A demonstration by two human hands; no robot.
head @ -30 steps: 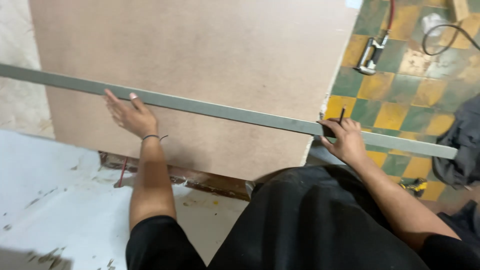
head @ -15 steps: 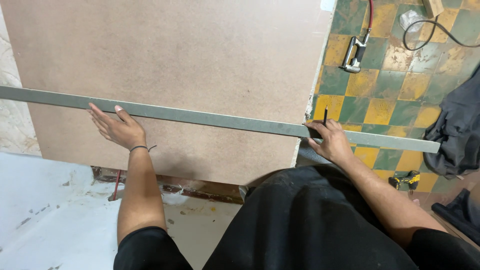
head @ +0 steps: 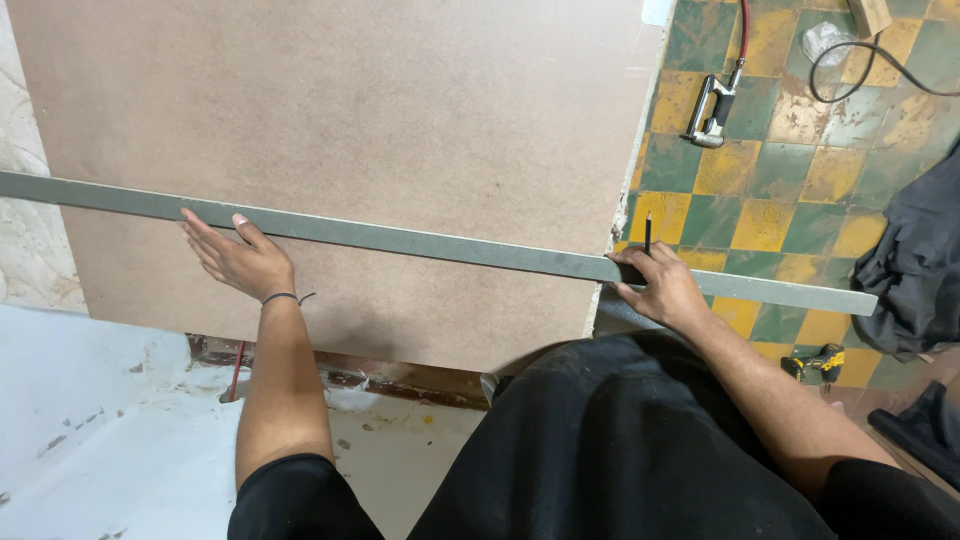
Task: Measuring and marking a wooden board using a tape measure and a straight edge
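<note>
Straightedge (head: 420, 242) across brown board (head: 400, 120); left hand (head: 238, 258) flat, fingers spread, on it; right hand (head: 662, 287) gripping pencil (head: 648, 230) w/ bar's end.

A grey straightedge (head: 420, 243) crosses a plain light-brown fibreboard sheet (head: 400, 110), beside a floor (head: 790, 215) checkered in worn green and yellow tiles, with a red hose (head: 741, 30), black cable (head: 880, 58), dark grey cloth (head: 915, 270) and black pencil (head: 648, 230).

Person's in a black short-sleeved top and black trousers, bare forearms, thin dark band round the left wrist (head: 279, 297).
</note>
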